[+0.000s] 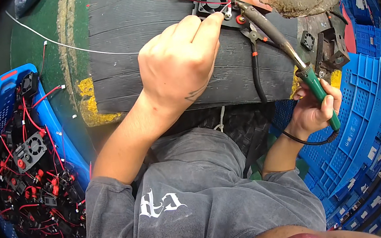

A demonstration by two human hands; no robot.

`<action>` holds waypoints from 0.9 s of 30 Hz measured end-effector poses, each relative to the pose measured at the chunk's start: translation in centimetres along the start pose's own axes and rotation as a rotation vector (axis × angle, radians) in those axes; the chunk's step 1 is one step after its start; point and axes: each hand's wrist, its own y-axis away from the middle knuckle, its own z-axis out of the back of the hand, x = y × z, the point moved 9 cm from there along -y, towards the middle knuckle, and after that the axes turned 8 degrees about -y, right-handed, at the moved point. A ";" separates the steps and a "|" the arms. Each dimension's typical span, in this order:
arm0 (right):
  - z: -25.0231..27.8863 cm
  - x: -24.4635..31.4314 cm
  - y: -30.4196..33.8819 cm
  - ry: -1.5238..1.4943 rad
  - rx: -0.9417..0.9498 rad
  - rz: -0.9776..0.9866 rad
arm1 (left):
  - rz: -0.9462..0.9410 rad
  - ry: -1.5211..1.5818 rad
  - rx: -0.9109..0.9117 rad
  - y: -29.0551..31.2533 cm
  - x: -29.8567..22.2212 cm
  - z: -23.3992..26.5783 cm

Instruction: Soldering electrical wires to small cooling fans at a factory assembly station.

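My right hand (316, 107) is wrapped round the green handle of a soldering iron (279, 40). The iron slants up and left, its tip at the terminals of a black panel with a small fan (212, 1). My left hand (178, 63) is closed above the dark mat (118, 80), fingertips pinched beside that tip. A thin silvery wire (75, 48), which looks like solder wire, runs from the far left into the left hand; the palm hides part of it. Red wires and a red terminal (240, 19) show on the panel.
Side cutters (253, 38) with dark handles lie right of the panel. A loose fan (307, 41) and a black bracket (331, 50) sit at the bench's right. On the left, a blue crate (65, 135) holds several wired fan panels. Blue crates (349, 122) stand at right.
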 end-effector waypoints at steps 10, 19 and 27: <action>0.1 -0.1 -0.4 0.014 -0.011 -0.060 | 0.011 0.022 -0.001 0.0 0.4 0.3; -0.3 -0.2 -0.1 -0.031 -0.031 -0.053 | 0.014 0.036 -0.004 0.2 0.2 0.2; 0.8 0.6 0.5 -0.098 -0.186 0.000 | 0.026 0.066 0.018 0.4 0.1 0.3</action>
